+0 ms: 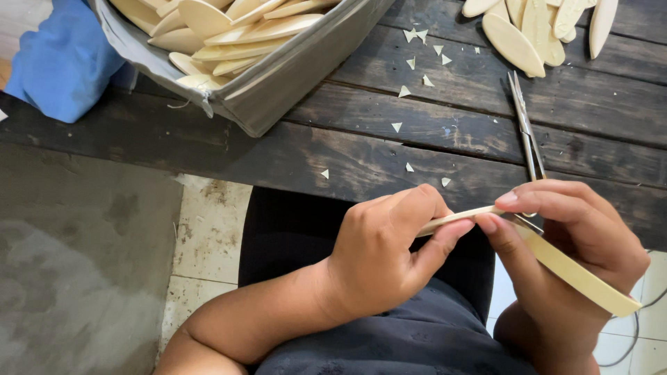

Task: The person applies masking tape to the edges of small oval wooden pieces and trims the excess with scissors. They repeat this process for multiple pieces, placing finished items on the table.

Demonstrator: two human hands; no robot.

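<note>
While both hands pinch a pale wooden strip point(556, 260) off the tabletop's point(417, 139) near edge, left hand point(379, 253) fingers closed on its end, right hand point(570, 236) fingers gripping its middle, scissors point(526, 128) behind.

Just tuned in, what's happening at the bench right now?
A person holds one thin pale wooden strip over their lap, left hand pinching one end, right hand gripping the other. Scissors lie closed on the dark table among small offcuts. A grey bin and a loose pile hold similar oval pieces.
</note>
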